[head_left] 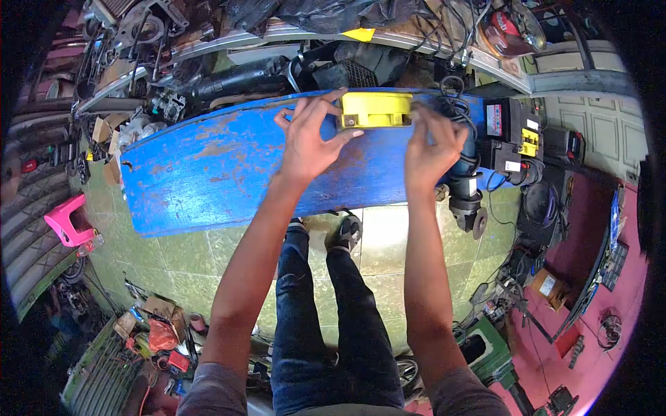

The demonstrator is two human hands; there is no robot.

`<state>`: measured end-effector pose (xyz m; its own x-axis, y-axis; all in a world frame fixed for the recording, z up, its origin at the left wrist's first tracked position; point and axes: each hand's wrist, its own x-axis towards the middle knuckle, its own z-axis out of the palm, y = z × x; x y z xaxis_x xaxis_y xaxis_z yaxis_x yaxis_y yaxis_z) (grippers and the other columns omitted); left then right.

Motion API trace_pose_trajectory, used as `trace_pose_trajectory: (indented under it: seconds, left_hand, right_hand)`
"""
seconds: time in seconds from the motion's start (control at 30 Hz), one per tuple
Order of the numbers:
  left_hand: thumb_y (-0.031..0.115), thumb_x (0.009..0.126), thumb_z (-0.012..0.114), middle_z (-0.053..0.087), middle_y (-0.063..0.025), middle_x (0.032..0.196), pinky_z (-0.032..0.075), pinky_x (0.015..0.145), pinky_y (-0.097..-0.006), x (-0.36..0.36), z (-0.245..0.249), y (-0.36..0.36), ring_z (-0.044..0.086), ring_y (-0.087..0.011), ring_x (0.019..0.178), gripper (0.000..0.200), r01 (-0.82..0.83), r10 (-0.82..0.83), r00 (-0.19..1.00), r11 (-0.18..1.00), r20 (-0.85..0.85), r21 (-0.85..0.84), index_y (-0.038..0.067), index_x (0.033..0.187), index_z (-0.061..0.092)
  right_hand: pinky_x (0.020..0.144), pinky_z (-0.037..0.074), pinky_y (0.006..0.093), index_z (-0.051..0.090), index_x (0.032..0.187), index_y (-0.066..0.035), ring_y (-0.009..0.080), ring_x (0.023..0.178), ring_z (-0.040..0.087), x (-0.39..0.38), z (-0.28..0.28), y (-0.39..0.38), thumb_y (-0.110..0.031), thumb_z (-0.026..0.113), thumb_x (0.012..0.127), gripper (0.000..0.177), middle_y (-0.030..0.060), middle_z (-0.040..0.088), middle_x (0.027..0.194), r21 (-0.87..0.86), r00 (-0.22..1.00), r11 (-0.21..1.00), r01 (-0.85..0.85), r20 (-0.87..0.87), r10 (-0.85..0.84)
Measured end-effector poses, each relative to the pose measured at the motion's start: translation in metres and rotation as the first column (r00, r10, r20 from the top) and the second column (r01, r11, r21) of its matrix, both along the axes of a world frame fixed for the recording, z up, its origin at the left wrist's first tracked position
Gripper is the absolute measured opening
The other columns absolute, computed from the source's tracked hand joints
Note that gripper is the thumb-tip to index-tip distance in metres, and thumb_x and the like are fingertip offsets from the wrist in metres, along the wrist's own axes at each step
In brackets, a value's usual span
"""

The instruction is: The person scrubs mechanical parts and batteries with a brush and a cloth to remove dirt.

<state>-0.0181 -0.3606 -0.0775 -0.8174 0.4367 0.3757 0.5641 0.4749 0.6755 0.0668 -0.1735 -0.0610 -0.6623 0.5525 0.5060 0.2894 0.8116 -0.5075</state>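
Observation:
A yellow plastic-looking part (378,109) with dark metal bits at its lower corners sits at the far edge of the blue bench (229,166). My left hand (312,135) grips its left end, thumb along the near side and fingers at the top. At its right end is my right hand (433,145), fingers curled and somewhat blurred; whatever is between them cannot be made out. Just right of that hand, an angle grinder (466,197) lies across the bench, its disc sticking out past the near edge.
A black battery (503,119) and a black-and-yellow device (528,142) stand on the right. Cables (454,104) run beside the grinder. Behind the bench is a cluttered shelf (277,35). A pink stool (68,220) is on the left floor, a green machine (489,350) at lower right.

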Motion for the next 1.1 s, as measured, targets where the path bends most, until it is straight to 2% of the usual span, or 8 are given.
trace_pose_trajectory:
  seconds: [0.1, 0.17, 0.23, 0.37, 0.47, 0.73, 1.03, 1.1]
  left_hand:
    - [0.034, 0.082, 0.081, 0.071, -0.0023, 0.125, 0.03, 0.092, -0.046, -0.003, 0.014, 0.001, 0.06, -0.0244, 0.113, 0.033, -0.036, 0.042, 0.975, 0.999, 0.217, -0.031, 0.014, 0.103, 0.066]
    - [0.042, 0.087, 0.076, 0.075, -0.0069, 0.11, 0.033, 0.092, -0.0499, 0.0, 0.023, 0.013, 0.063, -0.0285, 0.11, 0.035, -0.177, 0.254, 0.868, 0.961, 0.427, -0.211, 0.013, 0.106, 0.069]
    - [0.043, 0.087, 0.077, 0.075, -0.0091, 0.104, 0.038, 0.09, -0.0495, -0.003, 0.019, 0.02, 0.066, -0.0287, 0.104, 0.036, -0.185, 0.273, 0.872, 0.952, 0.407, -0.243, 0.011, 0.104, 0.069]
    - [0.038, 0.086, 0.08, 0.076, -0.0129, 0.091, 0.053, 0.079, -0.0425, -0.008, 0.016, 0.022, 0.073, -0.0267, 0.088, 0.037, -0.148, 0.216, 0.821, 0.975, 0.529, -0.167, 0.006, 0.102, 0.07]
    - [0.026, 0.081, 0.085, 0.076, -0.0139, 0.092, 0.056, 0.076, -0.0337, 0.017, 0.02, 0.017, 0.075, -0.0245, 0.085, 0.033, -0.183, 0.193, 0.863, 0.981, 0.468, -0.067, 0.003, 0.099, 0.07]
    - [0.014, 0.062, 0.094, 0.075, -0.0133, 0.101, 0.055, 0.086, -0.0397, 0.11, -0.011, -0.009, 0.071, -0.0276, 0.098, 0.041, -0.254, 0.267, 0.918, 0.964, 0.293, -0.08, 0.003, 0.093, 0.07]
    - [0.024, 0.06, 0.096, 0.069, -0.0115, 0.12, 0.035, 0.103, -0.0459, 0.108, -0.057, -0.017, 0.059, -0.0292, 0.122, 0.053, -0.219, 0.239, 0.941, 0.97, 0.241, -0.107, 0.009, 0.104, 0.07]
    - [0.028, 0.063, 0.094, 0.063, -0.0124, 0.132, 0.031, 0.103, -0.0494, 0.097, -0.053, -0.017, 0.052, -0.0313, 0.132, 0.06, -0.152, 0.167, 0.973, 0.983, 0.161, -0.102, 0.011, 0.115, 0.068]
  right_hand:
    - [0.088, 0.048, 0.0406, 0.082, 0.099, -0.016, 0.0276, 0.092, 0.058, -0.017, 0.001, 0.013, -0.013, 0.075, 0.086, 0.015, 0.0028, 0.077, 0.1, -0.238, 0.995, 0.969, 0.058, 0.092, -0.037]
    - [0.091, 0.048, 0.0415, 0.082, 0.098, -0.014, 0.0316, 0.096, 0.063, -0.022, 0.0, 0.017, -0.024, 0.078, 0.085, 0.017, 0.0059, 0.077, 0.098, -0.291, 0.992, 0.956, 0.038, 0.124, -0.001]
    - [0.091, 0.05, 0.0405, 0.082, 0.099, -0.015, 0.035, 0.098, 0.068, -0.026, 0.008, 0.016, -0.035, 0.082, 0.08, 0.026, 0.0103, 0.077, 0.097, -0.391, 0.932, 0.887, 0.246, 0.346, -0.106]
    - [0.09, 0.051, 0.0403, 0.082, 0.097, -0.017, 0.0368, 0.101, 0.069, -0.022, 0.013, 0.012, -0.043, 0.083, 0.077, 0.034, 0.0159, 0.075, 0.093, -0.52, 0.92, 0.807, 0.281, 0.385, -0.073]
    - [0.087, 0.052, 0.0422, 0.082, 0.096, -0.014, 0.0351, 0.095, 0.07, 0.004, 0.004, 0.012, -0.035, 0.085, 0.077, 0.029, 0.0196, 0.074, 0.089, -0.545, 0.96, 0.818, 0.183, 0.28, -0.028]
    - [0.089, 0.046, 0.0347, 0.08, 0.097, 0.0, 0.0216, 0.09, 0.054, 0.11, -0.034, -0.036, 0.001, 0.086, 0.071, 0.026, 0.0094, 0.065, 0.084, -0.599, 0.987, 0.788, 0.147, 0.141, -0.077]
    - [0.086, 0.047, 0.0358, 0.081, 0.1, -0.005, 0.0232, 0.089, 0.055, 0.108, -0.063, -0.03, 0.0, 0.086, 0.07, 0.03, 0.0085, 0.065, 0.087, -0.554, 0.989, 0.826, 0.108, 0.143, -0.034]
    - [0.09, 0.045, 0.0371, 0.082, 0.097, -0.009, 0.0241, 0.094, 0.055, 0.1, -0.05, -0.028, -0.006, 0.086, 0.072, 0.026, 0.0043, 0.067, 0.088, -0.326, 0.997, 0.945, -0.002, 0.069, 0.026]
